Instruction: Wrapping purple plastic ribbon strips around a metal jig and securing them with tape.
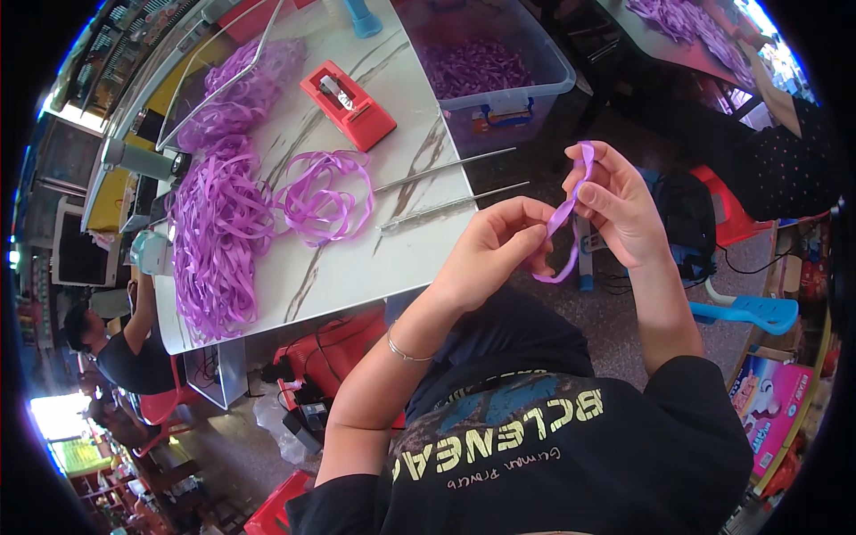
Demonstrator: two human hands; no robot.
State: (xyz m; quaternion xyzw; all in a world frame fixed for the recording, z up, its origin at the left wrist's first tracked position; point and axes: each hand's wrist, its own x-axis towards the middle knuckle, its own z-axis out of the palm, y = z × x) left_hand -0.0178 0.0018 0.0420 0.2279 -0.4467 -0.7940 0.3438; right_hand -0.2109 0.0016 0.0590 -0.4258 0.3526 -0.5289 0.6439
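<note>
One narrow, glossy purple ribbon [561, 215] is held in the air just beyond the table's right edge, twisted, its lower end curling; the left hand [501, 241], fingers curled, pinches its middle between thumb and forefinger; the right hand [621, 198], partly closed, grips its upper end; two thin metal rods [446, 169] jut over the edge of the white, grey-veined table [383, 259]; farther left lie loose purple ribbon loops [303, 207], then a heaped purple ribbon pile [214, 236].

Purple ribbon [218, 236] lies heaped on a marbled table [370, 267], upper left; a coil [312, 239] beside it; two rods [454, 206] toward centre; a red box [367, 129] and blue object [364, 20] above.
</note>
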